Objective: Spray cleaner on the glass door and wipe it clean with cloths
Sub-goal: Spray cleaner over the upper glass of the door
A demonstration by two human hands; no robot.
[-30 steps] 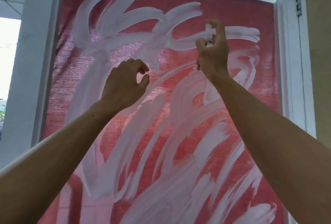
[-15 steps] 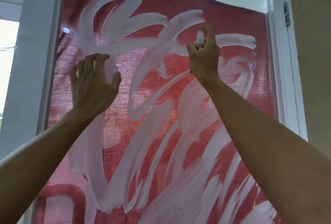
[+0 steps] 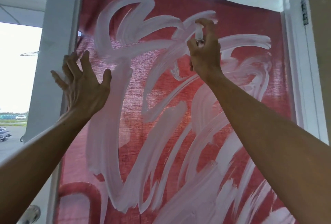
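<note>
The glass door fills the view, with a red cloth behind it and broad white smears swirled across the pane. My right hand is raised high near the top middle and grips a small clear spray bottle, with one finger on top of its nozzle, which points at the glass. My left hand is up at the pane's left edge with its fingers spread apart and straight, and it holds nothing. I cannot tell whether its fingertips touch the glass. No wiping cloth is in sight.
A white door frame runs down the left side and another white jamb with a hinge stands on the right. A round knob sits at the bottom left. Beyond the left frame lies an outdoor street.
My left hand went from loosely curled near the middle to spread open at the pane's left edge. My right hand kept its grip on the spray bottle, staying high on the glass.
</note>
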